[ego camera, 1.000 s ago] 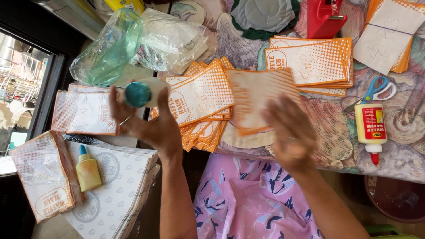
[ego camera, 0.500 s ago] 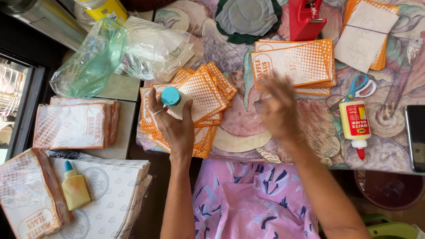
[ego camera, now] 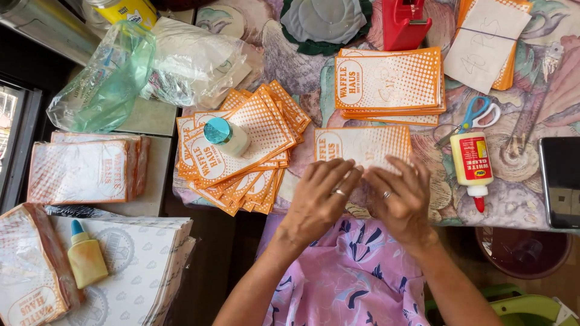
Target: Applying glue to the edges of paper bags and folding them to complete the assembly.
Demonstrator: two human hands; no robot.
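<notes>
At frame centre, we press our left hand [ego camera: 320, 196] and right hand [ego camera: 400, 194], both flat and open, on an orange-dotted white paper sleeve [ego camera: 362, 148]. Left of it, a teal-capped white bottle [ego camera: 226, 136] lies on a fanned stack of orange paper sleeves [ego camera: 241, 154].

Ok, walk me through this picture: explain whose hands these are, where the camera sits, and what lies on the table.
The one view comes from a camera worn on a person's head, looking down at their own two bare hands. The left hand and right hand press flat on an orange-and-white paper bag; neither grips it. To the left lies a fanned pile of bags with a teal-capped bottle on top. To the right lie a white glue bottle, blue scissors and a dark phone. A neat bag stack sits behind.
</notes>
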